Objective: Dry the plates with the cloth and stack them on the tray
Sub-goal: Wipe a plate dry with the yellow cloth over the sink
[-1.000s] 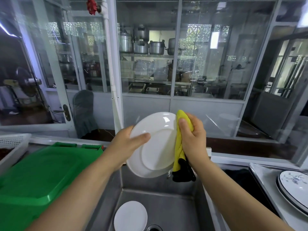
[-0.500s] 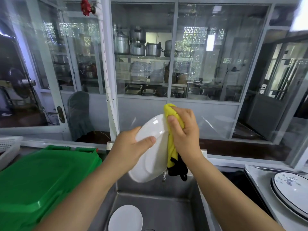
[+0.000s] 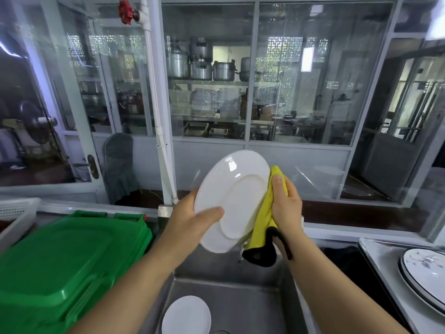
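White plate (image 3: 231, 201), yellow black-edged cloth (image 3: 262, 227)

Left hand (image 3: 192, 220) and right hand (image 3: 285, 203) raised, gripping.

Four plates (image 3: 232, 201), one cloth (image 3: 262, 225)

Two bare forearms in shot, no sleeves showing on either one. Left hand (image 3: 192, 218) has no glove, no ring, no watch at the wrist. Right hand (image 3: 286, 208) is likewise ungloved, with nails trimmed short and plain.
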